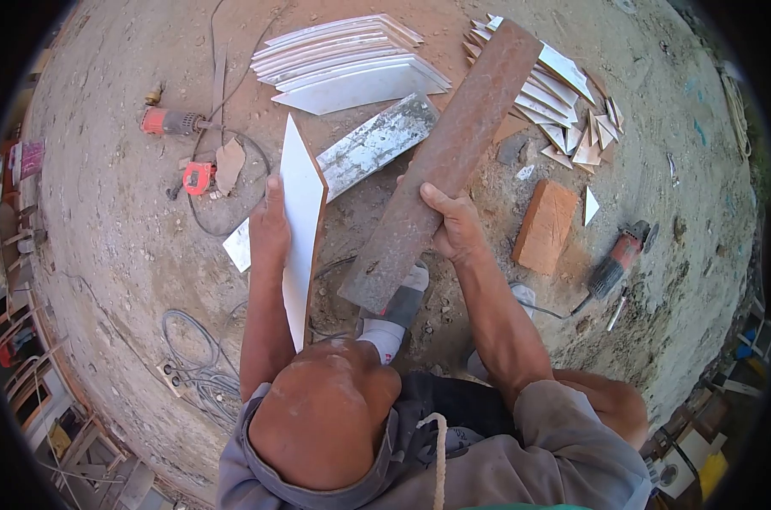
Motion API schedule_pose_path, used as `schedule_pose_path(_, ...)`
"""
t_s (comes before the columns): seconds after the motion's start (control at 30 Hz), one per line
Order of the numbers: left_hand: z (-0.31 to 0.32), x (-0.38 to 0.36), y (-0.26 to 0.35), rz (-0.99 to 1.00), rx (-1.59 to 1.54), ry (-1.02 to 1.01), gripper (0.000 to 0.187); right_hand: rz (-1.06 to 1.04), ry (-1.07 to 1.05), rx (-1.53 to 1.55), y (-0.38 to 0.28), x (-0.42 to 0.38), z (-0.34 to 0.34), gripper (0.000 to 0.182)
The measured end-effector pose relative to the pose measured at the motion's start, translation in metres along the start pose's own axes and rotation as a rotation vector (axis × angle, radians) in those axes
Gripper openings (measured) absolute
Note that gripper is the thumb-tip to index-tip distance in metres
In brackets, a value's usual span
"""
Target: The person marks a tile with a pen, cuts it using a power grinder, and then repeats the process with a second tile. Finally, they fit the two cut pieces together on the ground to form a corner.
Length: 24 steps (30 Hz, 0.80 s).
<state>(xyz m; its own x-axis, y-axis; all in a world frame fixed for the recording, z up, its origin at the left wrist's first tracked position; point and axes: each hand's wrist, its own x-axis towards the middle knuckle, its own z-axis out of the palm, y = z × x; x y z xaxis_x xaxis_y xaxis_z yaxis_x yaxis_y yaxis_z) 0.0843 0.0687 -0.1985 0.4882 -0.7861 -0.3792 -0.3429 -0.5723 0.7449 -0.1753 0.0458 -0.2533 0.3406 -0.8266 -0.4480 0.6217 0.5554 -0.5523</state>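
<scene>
My left hand [271,223] is closed on a white tile [300,229] with a reddish-brown edge and a pointed top, held upright on its side. My right hand [455,223] grips a long, flat rusty-brown board [453,144] near its middle, thumb on the upper face; the board slants from my foot up to the right. Beneath the two lies a strip spattered with white [381,140] on the dirt. Farther off is a fanned stack of cut white tiles [351,59].
Tile offcuts [564,110] are heaped beyond the board's far end. An orange brick [544,226] and an angle grinder [621,259] lie to the right. On the left are a red power tool [171,122], a red tape measure [199,178] and a coiled cable [203,365].
</scene>
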Motion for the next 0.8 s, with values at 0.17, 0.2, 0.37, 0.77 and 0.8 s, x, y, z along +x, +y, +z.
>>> schedule_pose_path(0.17,-0.011,0.014,-0.020,-0.111,0.041,0.037,0.092,-0.087,-0.059,-0.069,-0.049,0.009,0.037,0.057)
schedule_pose_path(0.2,-0.013,0.014,-0.022,-0.112,0.038,0.045,0.092,-0.166,-0.078,-0.038,-0.059,0.009,0.045,0.052)
schedule_pose_path(0.37,-0.023,0.010,-0.015,-0.134,0.006,0.082,0.093,-0.280,-0.132,-0.303,-0.113,0.017,0.045,0.050)
schedule_pose_path(0.77,-0.062,-0.019,0.010,-0.063,0.016,0.122,0.081,-0.553,0.088,-1.998,-0.113,0.037,0.019,0.073)
schedule_pose_path(0.8,-0.062,-0.022,0.011,-0.060,0.022,0.111,0.081,-0.556,0.029,-2.105,-0.103,0.035,0.020,0.076)
